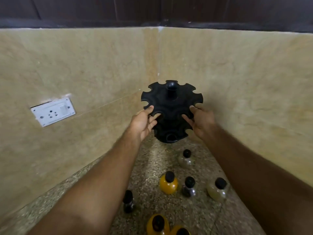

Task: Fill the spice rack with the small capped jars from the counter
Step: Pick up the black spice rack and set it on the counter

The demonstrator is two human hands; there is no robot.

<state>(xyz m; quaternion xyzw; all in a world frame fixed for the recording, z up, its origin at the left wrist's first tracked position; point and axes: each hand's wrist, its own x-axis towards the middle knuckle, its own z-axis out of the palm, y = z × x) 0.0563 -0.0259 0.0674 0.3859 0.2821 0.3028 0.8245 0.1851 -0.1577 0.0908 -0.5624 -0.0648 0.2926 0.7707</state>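
A black round spice rack (pixel 171 100) with notched tiers and a centre post stands in the counter's corner, all its slots bare. My left hand (pixel 144 122) grips the top tier's left edge and my right hand (pixel 201 121) grips its right edge. Several small black-capped jars stand on the speckled counter (pixel 150 167) nearer to me: a pale one (pixel 186 158), a yellow one (pixel 168 183), a dark one (pixel 189 187), a beige one (pixel 218 189), a dark one (pixel 128 201) by my left forearm, and yellow ones (pixel 158 224) at the bottom edge.
Beige stone walls meet in a corner right behind the rack. A white socket plate (pixel 53 111) sits on the left wall. Dark wood panelling (pixel 152 9) runs above the stone. The counter is a narrow wedge between the two walls.
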